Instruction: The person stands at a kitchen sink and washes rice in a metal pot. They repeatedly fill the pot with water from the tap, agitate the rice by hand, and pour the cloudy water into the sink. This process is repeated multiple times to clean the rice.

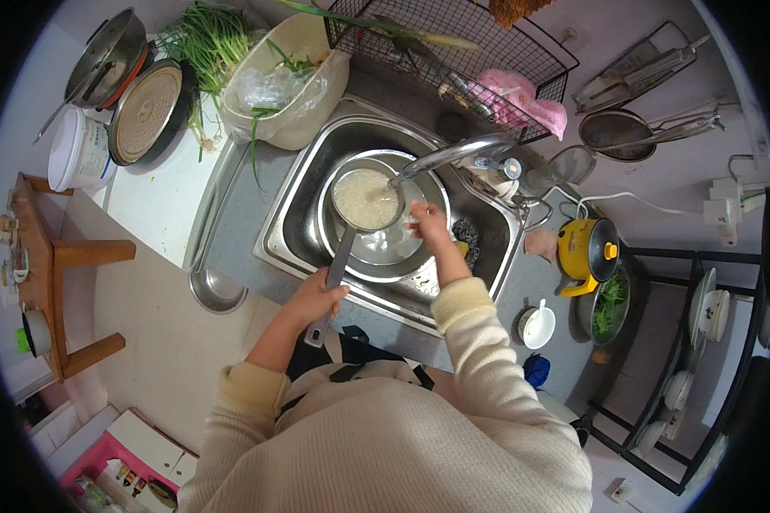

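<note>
My left hand [316, 298] grips the grey handle [340, 260] of a round pan or strainer; which of the two I cannot tell. White rice in cloudy water [362, 199] fills it. It rests over a wide steel basin [324, 221] holding water, inside the stainless-steel sink [298, 211]. The curved chrome faucet [455, 154] has its spout just above the rice, and the surface there looks disturbed by running water. Right of the pan, my right hand [428, 224] hovers over the basin, fingers loosely bent and apart, with nothing visible in them.
Beside the basin lie a dark scouring pad [465, 234] and a yellow sponge [462, 249]. A lined bin [321, 109] stands left of the sink, near spring onions [212, 48]. To the right are a yellow electric pot [587, 247], a white bowl [539, 328] and a pan of greens [606, 308].
</note>
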The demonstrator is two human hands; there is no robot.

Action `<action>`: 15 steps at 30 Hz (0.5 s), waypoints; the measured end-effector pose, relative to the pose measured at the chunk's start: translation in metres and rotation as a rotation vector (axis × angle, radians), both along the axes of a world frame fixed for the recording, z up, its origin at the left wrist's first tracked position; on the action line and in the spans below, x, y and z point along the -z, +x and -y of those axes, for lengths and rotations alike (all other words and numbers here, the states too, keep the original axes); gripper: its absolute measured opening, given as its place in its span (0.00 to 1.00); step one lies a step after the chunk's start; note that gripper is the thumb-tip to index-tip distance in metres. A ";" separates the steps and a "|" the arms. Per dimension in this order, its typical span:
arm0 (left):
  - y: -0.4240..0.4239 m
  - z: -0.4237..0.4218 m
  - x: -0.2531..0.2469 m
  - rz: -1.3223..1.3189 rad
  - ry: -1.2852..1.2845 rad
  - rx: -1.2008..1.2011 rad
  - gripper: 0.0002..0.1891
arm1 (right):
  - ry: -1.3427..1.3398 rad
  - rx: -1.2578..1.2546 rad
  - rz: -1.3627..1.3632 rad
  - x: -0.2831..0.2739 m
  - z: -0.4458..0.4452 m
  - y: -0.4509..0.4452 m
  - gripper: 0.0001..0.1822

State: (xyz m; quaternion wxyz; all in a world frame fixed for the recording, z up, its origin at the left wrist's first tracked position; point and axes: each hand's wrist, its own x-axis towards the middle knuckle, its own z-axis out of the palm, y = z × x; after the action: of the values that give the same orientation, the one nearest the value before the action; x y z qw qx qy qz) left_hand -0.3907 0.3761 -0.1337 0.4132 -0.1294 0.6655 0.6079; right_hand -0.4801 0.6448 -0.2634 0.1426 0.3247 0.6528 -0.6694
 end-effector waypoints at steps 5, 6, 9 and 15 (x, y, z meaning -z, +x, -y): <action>0.012 0.005 0.014 0.032 0.064 0.001 0.19 | -0.149 0.064 0.123 0.016 0.035 0.007 0.13; 0.015 0.006 0.016 0.048 0.080 -0.013 0.20 | -0.127 0.086 0.084 0.018 0.039 0.006 0.12; 0.019 0.007 0.024 0.087 0.117 -0.038 0.22 | -0.113 0.143 0.006 0.018 0.042 0.007 0.12; 0.019 0.006 0.016 0.195 0.075 -0.033 0.22 | -0.069 0.178 -0.067 0.020 0.040 0.011 0.10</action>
State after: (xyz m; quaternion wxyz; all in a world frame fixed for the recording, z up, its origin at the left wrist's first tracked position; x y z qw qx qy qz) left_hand -0.3714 0.3703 -0.1497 0.4704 -0.1832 0.5969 0.6236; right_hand -0.4689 0.6052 -0.2837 0.0716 0.3538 0.6021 -0.7122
